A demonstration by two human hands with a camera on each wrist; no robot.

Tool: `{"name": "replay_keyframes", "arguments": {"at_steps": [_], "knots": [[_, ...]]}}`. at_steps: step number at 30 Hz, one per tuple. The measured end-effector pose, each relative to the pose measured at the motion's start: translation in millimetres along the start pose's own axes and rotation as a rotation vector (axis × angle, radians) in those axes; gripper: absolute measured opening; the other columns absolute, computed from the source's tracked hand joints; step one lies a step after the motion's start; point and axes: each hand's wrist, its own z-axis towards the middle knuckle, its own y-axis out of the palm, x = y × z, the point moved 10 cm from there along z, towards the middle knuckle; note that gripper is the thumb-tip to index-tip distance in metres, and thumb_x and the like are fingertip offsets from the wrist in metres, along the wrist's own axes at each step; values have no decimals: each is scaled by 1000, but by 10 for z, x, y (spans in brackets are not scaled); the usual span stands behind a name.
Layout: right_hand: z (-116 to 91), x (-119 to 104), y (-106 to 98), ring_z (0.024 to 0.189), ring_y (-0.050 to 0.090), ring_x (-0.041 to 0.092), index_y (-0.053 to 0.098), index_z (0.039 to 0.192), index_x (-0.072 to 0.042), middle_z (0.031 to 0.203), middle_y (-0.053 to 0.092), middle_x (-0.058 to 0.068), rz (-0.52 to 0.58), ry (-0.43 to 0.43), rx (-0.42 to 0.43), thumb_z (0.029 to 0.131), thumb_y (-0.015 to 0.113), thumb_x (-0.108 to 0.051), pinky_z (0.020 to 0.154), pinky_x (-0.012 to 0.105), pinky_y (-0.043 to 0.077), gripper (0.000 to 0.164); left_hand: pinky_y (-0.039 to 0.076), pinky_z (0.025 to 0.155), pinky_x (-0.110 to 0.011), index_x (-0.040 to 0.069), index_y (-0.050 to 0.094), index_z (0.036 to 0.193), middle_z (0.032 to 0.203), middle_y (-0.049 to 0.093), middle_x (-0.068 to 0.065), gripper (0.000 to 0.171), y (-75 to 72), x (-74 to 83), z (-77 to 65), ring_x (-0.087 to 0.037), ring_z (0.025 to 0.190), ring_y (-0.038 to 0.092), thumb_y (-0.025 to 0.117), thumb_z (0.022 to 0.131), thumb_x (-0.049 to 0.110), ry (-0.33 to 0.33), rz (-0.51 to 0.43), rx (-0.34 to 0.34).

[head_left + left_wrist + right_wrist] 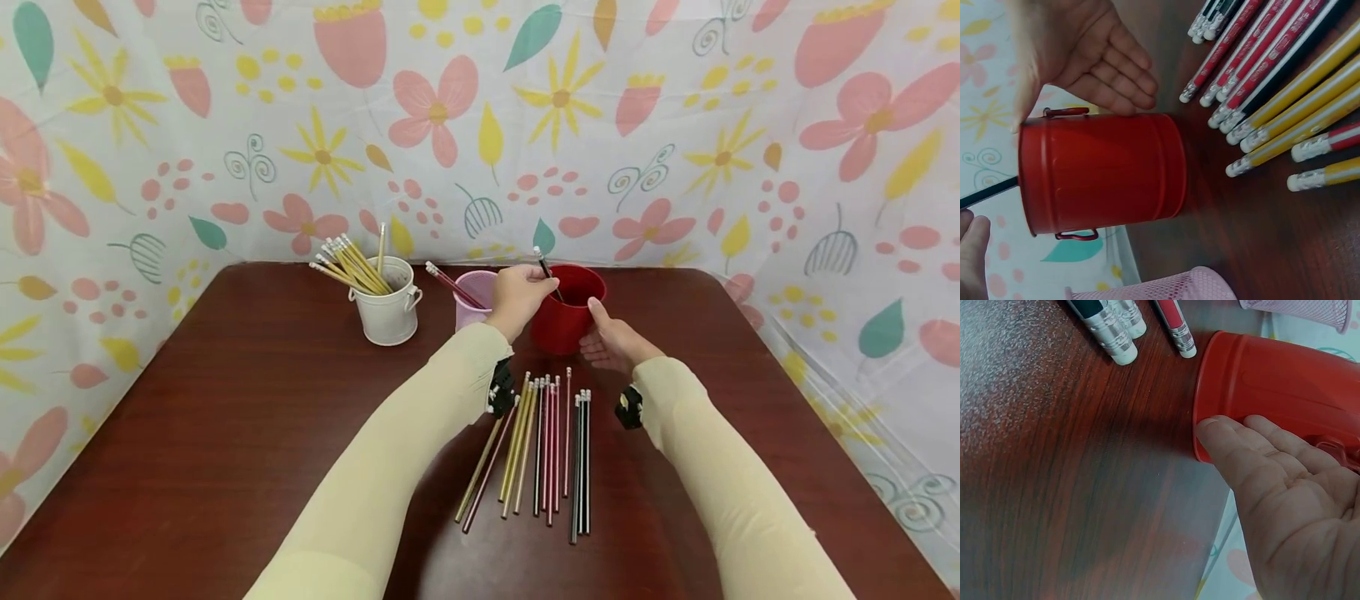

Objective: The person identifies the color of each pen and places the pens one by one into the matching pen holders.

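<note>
My left hand [519,298] pinches a black pencil [542,260] near its eraser end, over the mouth of a red metal bucket [558,331]. The pencil's lower part is inside the bucket, hidden by its wall in the left wrist view. At the bucket's right side is my right hand [618,343], fingers straight, thumb up by the rim. Its fingertips touch the red wall in the right wrist view. In front of the bucket, yellow pencils [512,454], red pencils [551,458] and black pencils [581,467] lie on the table, erasers towards the bucket.
A pink mesh cup [468,315] holding red pencils [450,282] stands left of the red bucket, partly behind my left hand. Farther left, a white bucket [388,323] holds several yellow pencils [356,265]. The dark wooden table [225,433] ends at a flowered cloth [442,200].
</note>
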Motion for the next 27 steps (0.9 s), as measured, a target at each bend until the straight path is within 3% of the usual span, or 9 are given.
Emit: {"name": "replay_keyframes", "arguments": {"at_steps": [7, 13, 16, 18, 21, 24, 27], "knots": [[-4, -24, 14, 134, 36, 48, 31, 137, 22, 143, 33, 39, 5, 2, 0, 96, 8, -66, 112, 51, 31, 101, 52, 78, -24, 4, 76, 100, 101, 74, -7, 18, 10, -9, 3, -19, 97, 67, 68, 92, 17, 57, 124, -12], [-5, -11, 34, 135, 35, 48, 30, 138, 23, 144, 33, 39, 15, 8, -9, 96, 9, -67, 113, 51, 30, 101, 48, 64, -18, 4, 77, 99, 91, 75, -8, 19, -12, -53, -23, -16, 80, 66, 67, 92, 19, 54, 155, -34], [7, -9, 39, 133, 38, 47, 32, 136, 23, 143, 34, 39, 13, -2, -15, 94, 12, -70, 112, 50, 32, 105, 48, 57, -17, 1, 76, 96, 82, 73, -12, 22, -29, -127, -38, -16, 68, 65, 67, 92, 20, 37, 161, -86], [9, -13, 27, 128, 44, 46, 36, 134, 23, 139, 39, 39, 16, -16, -19, 92, 16, -74, 108, 49, 38, 108, 50, 55, -18, -2, 76, 93, 74, 71, -12, 25, -16, -234, -49, -14, 61, 63, 68, 92, 21, 4, 193, -149], [9, -14, 24, 127, 45, 45, 36, 134, 23, 139, 39, 39, 13, -29, -30, 90, 18, -77, 107, 49, 39, 111, 51, 50, -19, -6, 73, 85, 61, 64, -7, 26, 53, -503, -115, -10, 49, 58, 67, 92, 19, -81, 350, -316], [15, -8, 22, 130, 42, 47, 33, 135, 23, 141, 37, 39, 19, -24, -25, 92, 16, -74, 109, 50, 37, 107, 49, 44, -20, -6, 68, 76, 54, 59, -5, 23, 130, -824, -292, -11, 43, 54, 67, 90, 13, -182, 552, -533], [15, -13, 45, 134, 35, 49, 28, 138, 23, 144, 31, 40, 18, -14, -23, 95, 9, -68, 112, 51, 31, 103, 48, 43, -22, -4, 65, 73, 57, 61, -8, 20, 158, -1080, -495, -15, 44, 56, 67, 88, 10, -256, 694, -692]]}}
